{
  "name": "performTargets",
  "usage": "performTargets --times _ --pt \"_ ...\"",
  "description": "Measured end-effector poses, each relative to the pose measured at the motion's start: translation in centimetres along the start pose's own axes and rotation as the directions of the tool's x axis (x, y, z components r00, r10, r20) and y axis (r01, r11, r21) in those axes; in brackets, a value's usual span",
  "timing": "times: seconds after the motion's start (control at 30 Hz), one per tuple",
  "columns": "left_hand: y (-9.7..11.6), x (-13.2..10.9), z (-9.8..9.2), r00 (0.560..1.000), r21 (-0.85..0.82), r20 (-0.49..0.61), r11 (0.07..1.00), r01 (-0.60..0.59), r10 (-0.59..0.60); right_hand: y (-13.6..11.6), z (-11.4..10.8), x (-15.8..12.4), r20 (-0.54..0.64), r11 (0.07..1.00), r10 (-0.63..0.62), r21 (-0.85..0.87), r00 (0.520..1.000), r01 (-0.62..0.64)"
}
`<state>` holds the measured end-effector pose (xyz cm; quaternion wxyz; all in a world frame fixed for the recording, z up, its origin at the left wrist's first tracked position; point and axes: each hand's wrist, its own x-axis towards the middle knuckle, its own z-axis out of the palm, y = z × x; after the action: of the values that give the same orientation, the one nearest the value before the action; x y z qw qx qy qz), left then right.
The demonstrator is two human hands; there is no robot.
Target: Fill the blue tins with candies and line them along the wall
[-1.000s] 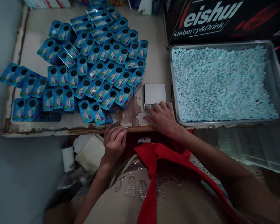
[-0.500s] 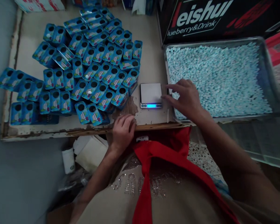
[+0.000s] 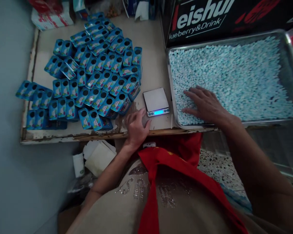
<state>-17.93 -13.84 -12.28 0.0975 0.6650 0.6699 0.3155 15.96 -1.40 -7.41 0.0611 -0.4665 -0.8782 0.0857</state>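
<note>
Pale blue tablets (image 3: 234,74): small, rounded, spread in a thick layer across a shallow metal tray (image 3: 170,81) at the right end of the table. Noted from left to right:

Worn beige wooden table (image 3: 151,48), with peeling paint along its front edge.

Small blue rectangular tins (image 3: 92,74), each with a dark round hole at one end and a colourful label. There are dozens, packed in slanting rows over the left half of the table, some stacked.

Below the table edge, a small white cup (image 3: 78,164) stands on the floor, just beside some pale folded packaging.

Left hand (image 3: 136,126) rests on the table's front edge, between the nearest tins and the scale. Fingers loosely curled and close together, gripping nothing. The thumb points toward the scale.

Small silver pocket scale (image 3: 155,101) with a bare square platform and a display lit blue. It sits just left of the tray, near the left hand but apart from it.

Right hand (image 3: 206,105) lies palm down on the tablets in the tray's near left corner. Fingers spread apart and flat, touching the pieces; nothing visibly pinched.

Behind the tray is a black carton (image 3: 234,16) with white lettering that ends in "Drink".
</note>
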Motion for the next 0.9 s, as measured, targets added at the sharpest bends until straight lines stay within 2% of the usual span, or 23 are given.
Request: performTargets --times 0.1,0.17,0.27,0.37,0.43,0.53,0.63,0.73,0.9 --pt "-0.7 -0.4 -0.6 0.992 0.064 -0.112 0.996 0.066 -0.058 0.4 0.5 -0.8 0.039 1.000 0.002 0.001 0.999 -0.002" --pt "-1.2 -0.6 -1.2 0.994 0.065 -0.099 0.996 0.053 -0.046 0.6 0.6 -1.0 0.009 1.000 0.007 0.010 1.000 -0.007" --pt "-1.4 0.1 -2.0 0.999 0.062 0.015 0.997 -0.038 0.037 0.8 0.7 -0.5 -0.103 0.998 0.013 0.059 0.995 -0.007" --pt "-0.3 3.2 -1.7 0.973 0.051 0.178 0.986 -0.160 0.149 0.6 0.5 0.5 -0.210 0.990 -0.012 0.133 0.978 0.041" --pt "0.8 6.2 -0.9 0.929 0.042 0.309 0.973 -0.227 0.204 0.4 0.3 1.4 -0.237 0.983 -0.029 0.170 0.971 0.071" --pt "2.4 10.3 0.5 0.846 0.027 0.489 0.966 -0.256 0.211 0.4 0.1 2.7 -0.268 0.976 -0.003 0.209 0.963 0.061" --pt "3.2 12.4 1.3 0.761 0.024 0.621 0.965 -0.261 0.190 1.1 0.5 3.5 -0.318 0.974 0.063 0.226 0.946 0.011" --pt "3.3 12.8 1.4 0.717 0.058 0.677 0.960 -0.275 0.165 2.0 1.1 3.7 -0.340 0.977 0.099 0.212 0.935 -0.026" --pt "2.7 12.5 0.7 0.744 0.078 0.643 0.952 -0.297 0.180 2.7 1.9 3.5 -0.336 0.981 0.103 0.192 0.936 -0.039"
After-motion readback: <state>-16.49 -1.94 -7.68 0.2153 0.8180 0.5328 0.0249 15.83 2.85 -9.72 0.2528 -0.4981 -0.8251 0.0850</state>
